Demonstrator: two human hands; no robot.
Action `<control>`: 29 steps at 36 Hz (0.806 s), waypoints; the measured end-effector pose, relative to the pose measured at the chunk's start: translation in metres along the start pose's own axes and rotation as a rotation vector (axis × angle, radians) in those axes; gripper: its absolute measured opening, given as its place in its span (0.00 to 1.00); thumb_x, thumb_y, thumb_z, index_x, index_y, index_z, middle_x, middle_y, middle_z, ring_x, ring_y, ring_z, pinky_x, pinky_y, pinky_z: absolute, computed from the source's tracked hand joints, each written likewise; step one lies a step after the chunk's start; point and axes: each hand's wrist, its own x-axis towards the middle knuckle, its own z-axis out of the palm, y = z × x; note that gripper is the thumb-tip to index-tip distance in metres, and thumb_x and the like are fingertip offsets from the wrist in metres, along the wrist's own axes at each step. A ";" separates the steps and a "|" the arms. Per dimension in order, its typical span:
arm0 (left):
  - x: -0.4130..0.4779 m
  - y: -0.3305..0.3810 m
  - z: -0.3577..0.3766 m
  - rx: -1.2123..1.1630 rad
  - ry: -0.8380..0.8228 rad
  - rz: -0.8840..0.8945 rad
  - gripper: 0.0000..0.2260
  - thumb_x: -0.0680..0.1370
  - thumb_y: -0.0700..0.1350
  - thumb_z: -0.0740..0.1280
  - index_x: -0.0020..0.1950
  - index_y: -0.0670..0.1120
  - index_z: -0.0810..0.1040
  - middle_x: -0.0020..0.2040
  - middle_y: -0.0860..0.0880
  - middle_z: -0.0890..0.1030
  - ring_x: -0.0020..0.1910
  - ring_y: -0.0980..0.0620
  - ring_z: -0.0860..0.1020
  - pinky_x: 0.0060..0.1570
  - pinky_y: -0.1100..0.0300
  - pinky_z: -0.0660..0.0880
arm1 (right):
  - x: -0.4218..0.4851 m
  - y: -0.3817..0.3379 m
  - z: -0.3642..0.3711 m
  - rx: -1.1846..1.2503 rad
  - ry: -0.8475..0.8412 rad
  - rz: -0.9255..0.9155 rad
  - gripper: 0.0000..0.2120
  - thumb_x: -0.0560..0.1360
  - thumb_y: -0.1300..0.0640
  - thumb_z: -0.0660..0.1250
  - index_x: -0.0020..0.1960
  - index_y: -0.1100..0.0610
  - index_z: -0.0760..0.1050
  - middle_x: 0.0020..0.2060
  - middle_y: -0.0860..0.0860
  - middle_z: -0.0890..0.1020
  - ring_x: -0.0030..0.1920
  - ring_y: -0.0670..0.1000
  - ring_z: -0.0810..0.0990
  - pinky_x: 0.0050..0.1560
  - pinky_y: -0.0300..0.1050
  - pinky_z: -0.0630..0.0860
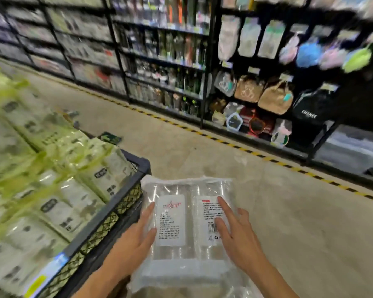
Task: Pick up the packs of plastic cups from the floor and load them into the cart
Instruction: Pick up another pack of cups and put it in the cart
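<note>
The left hand [129,239] is resting on the left edge of the pack of plastic cups [187,190], with two digits lying straight and slightly apart on its top face beside a white label [170,220]. Its other fingers are out of sight past the pack's edge, so it cannot be told whether they are curling underneath. The right hand [239,233] is lying flat and spread wide on the right half of the pack. Its fingers [223,206] are stretching straight over a second white label [207,214] and its thumb is touching the barcode area, with nothing curled round the plastic.

The pack is sitting between the two hands, flat and face up. Its far end is reaching beyond the fingertips and its near end is running under the wrists toward the bottom of the view. More clear plastic is showing below it there, blurred. Its left edge is sitting just beside the dark rim of the cart [108,211] and above the concrete floor [289,222]. What is supporting it from beneath is hidden.

The cart is holding green-and-white packages [73,196] piled to its rim. Dark shelving [159,61] is standing across the aisle behind a yellow-and-black striped line [224,141]
</note>
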 end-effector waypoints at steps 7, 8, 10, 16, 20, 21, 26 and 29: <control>-0.089 0.064 -0.091 0.015 0.225 -0.043 0.25 0.81 0.64 0.52 0.72 0.75 0.43 0.64 0.81 0.59 0.69 0.66 0.67 0.68 0.64 0.63 | -0.013 -0.100 -0.075 -0.007 -0.016 -0.262 0.24 0.80 0.33 0.48 0.73 0.23 0.43 0.70 0.50 0.61 0.59 0.50 0.77 0.57 0.46 0.75; -0.103 0.066 -0.101 0.027 0.272 -0.065 0.25 0.80 0.65 0.52 0.73 0.76 0.42 0.69 0.76 0.58 0.72 0.60 0.66 0.70 0.59 0.62 | -0.015 -0.115 -0.080 -0.004 -0.028 -0.300 0.24 0.80 0.32 0.47 0.73 0.23 0.43 0.71 0.50 0.61 0.59 0.50 0.77 0.56 0.45 0.74; -0.131 0.064 -0.118 0.054 0.334 -0.125 0.25 0.80 0.67 0.51 0.72 0.77 0.41 0.75 0.66 0.59 0.73 0.52 0.67 0.70 0.54 0.63 | -0.020 -0.146 -0.085 -0.005 -0.060 -0.360 0.25 0.80 0.33 0.48 0.75 0.25 0.44 0.72 0.51 0.60 0.61 0.51 0.76 0.55 0.45 0.72; -0.245 0.063 -0.161 0.091 0.537 -0.337 0.25 0.81 0.65 0.51 0.74 0.75 0.42 0.73 0.49 0.72 0.69 0.48 0.73 0.68 0.56 0.66 | -0.050 -0.246 -0.070 -0.016 -0.166 -0.591 0.26 0.81 0.34 0.50 0.77 0.29 0.47 0.74 0.54 0.60 0.67 0.56 0.72 0.64 0.51 0.72; -0.333 0.056 -0.180 0.091 0.655 -0.479 0.25 0.82 0.62 0.51 0.76 0.71 0.43 0.72 0.47 0.73 0.67 0.46 0.75 0.64 0.56 0.67 | -0.098 -0.317 -0.050 -0.060 -0.259 -0.763 0.26 0.81 0.35 0.49 0.78 0.31 0.47 0.77 0.59 0.59 0.76 0.60 0.61 0.73 0.56 0.62; -0.357 0.055 -0.184 0.078 0.692 -0.506 0.25 0.82 0.62 0.51 0.76 0.71 0.43 0.75 0.48 0.69 0.68 0.46 0.73 0.66 0.54 0.67 | -0.114 -0.335 -0.044 -0.052 -0.279 -0.816 0.26 0.82 0.36 0.50 0.78 0.32 0.48 0.75 0.59 0.62 0.75 0.60 0.62 0.72 0.56 0.63; -0.489 0.038 -0.193 0.084 0.837 -0.667 0.25 0.82 0.64 0.50 0.76 0.72 0.42 0.78 0.50 0.65 0.71 0.44 0.70 0.69 0.50 0.64 | -0.203 -0.414 0.000 -0.042 -0.429 -1.004 0.26 0.82 0.36 0.51 0.78 0.33 0.50 0.74 0.60 0.65 0.75 0.59 0.63 0.69 0.55 0.64; -0.578 0.025 -0.193 0.088 0.901 -0.778 0.25 0.81 0.65 0.50 0.75 0.74 0.43 0.76 0.48 0.67 0.70 0.42 0.72 0.68 0.51 0.66 | -0.265 -0.459 0.034 -0.052 -0.456 -1.122 0.28 0.80 0.33 0.51 0.78 0.34 0.52 0.78 0.57 0.63 0.77 0.59 0.60 0.74 0.59 0.61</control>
